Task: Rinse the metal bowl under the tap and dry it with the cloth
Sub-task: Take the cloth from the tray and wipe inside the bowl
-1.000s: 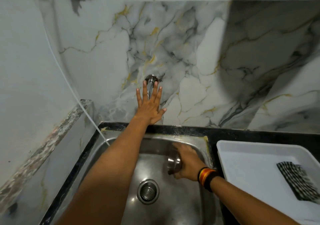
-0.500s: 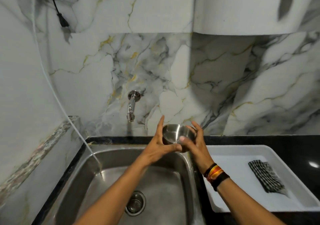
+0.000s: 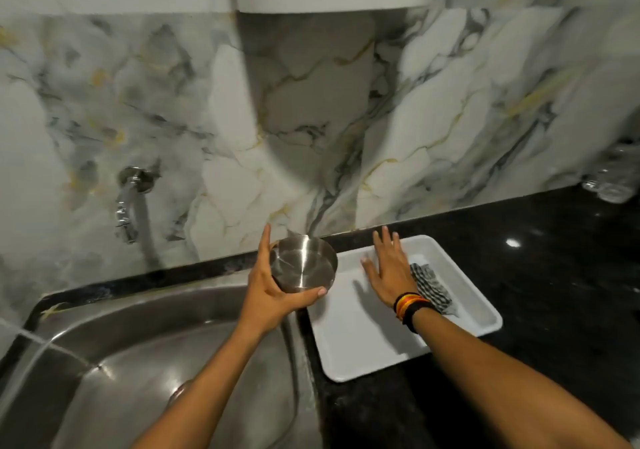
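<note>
Over the sink's right edge, left hand (image 3: 266, 296) grips the round steel bowl (image 3: 303, 263); right hand (image 3: 389, 270), spread empty, nears the checked cloth (image 3: 433, 284) in the white tray (image 3: 367, 351): drying step; next, grasp cloth

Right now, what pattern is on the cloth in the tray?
Black-and-white checks on the cloth, in the head view, partly hidden behind the right hand.

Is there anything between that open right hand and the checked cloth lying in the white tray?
Nothing visible. The right hand is spread open over the white tray, right beside the checked cloth, with no object between them. The left hand holds the metal bowl off to the side.
</note>
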The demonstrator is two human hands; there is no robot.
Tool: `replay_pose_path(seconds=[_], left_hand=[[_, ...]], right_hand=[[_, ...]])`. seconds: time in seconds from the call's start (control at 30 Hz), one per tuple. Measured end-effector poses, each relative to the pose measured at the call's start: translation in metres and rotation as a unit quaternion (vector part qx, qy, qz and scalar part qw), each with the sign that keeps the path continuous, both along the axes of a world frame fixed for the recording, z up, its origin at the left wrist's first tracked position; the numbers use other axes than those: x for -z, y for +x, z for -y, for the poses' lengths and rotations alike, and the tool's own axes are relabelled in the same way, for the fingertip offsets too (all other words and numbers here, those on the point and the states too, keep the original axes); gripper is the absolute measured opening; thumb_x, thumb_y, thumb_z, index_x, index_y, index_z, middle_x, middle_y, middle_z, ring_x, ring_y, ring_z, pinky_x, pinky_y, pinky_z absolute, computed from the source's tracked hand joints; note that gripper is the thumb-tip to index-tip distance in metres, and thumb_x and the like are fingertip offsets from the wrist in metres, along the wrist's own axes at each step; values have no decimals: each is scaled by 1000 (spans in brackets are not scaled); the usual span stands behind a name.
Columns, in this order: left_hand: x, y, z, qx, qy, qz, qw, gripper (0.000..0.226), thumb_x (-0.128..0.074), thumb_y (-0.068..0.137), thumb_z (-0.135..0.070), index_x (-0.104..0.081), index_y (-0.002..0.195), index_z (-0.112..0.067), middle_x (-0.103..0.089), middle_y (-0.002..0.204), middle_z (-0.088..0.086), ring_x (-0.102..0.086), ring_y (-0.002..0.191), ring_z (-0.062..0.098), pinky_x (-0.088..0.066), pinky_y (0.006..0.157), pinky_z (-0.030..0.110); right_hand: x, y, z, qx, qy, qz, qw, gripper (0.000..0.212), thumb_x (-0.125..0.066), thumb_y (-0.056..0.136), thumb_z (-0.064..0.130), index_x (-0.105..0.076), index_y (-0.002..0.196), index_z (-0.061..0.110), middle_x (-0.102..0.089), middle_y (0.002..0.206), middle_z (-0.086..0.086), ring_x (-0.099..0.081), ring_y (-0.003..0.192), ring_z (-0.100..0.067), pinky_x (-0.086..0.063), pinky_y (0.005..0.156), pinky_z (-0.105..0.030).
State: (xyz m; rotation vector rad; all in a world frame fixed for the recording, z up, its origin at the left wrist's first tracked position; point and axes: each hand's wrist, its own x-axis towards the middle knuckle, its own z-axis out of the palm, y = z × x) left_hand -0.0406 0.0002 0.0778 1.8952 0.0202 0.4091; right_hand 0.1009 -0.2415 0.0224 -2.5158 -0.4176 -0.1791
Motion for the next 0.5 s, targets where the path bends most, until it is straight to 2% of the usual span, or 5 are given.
replay_pose_path(seconds=[0.1, 0.2, 0.27, 0.33, 0.5], left_hand=[[12, 3, 15, -17, 2, -12, 1000, 158, -99, 45, -63, -8, 172, -39, -51, 146, -30, -49, 131, -20, -42, 113, 21], [23, 10, 31, -35, -3, -26, 999, 157, -101, 44, -59, -6, 169, -49, -54, 144, -37, -47, 131, -24, -40, 108, 14], [29, 13, 39, -40, 2, -27, 999, 157, -104, 45, -54, -5, 166, -55, -52, 142, -43, -46, 135, -22, -39, 109, 15], [33, 14, 46, -40, 11, -31, 999, 161, -109, 46, -49, -4, 168, -51, -50, 142, -46, -44, 136, -21, -38, 111, 19], [31, 10, 46, -47, 26, -38, 998, 161, -106, 47, -57, -2, 170, -45, -52, 153, -23, -47, 144, -4, -38, 115, 20]], right_hand=[[42, 25, 58, 25, -179, -63, 982, 74, -38, 105, 48, -7, 164, 17, 9, 172, -5, 7, 158, -30, -10, 125, -58], [73, 45, 98, 14, -236, -125, 964, 77, -35, 103, 55, 0, 163, 21, 13, 171, -4, 11, 158, -30, -6, 124, -58], [90, 55, 111, 13, -243, -169, 955, 78, -33, 103, 56, 4, 163, 22, 15, 171, -4, 10, 158, -30, -5, 124, -57], [104, 60, 118, 11, -243, -197, 950, 74, -33, 105, 50, 5, 163, 22, 15, 171, -6, 10, 158, -29, -4, 125, -55], [117, 70, 99, 43, -155, -133, 978, 66, -45, 102, 17, -19, 162, 16, -9, 172, -9, -9, 158, -29, -14, 128, -43]])
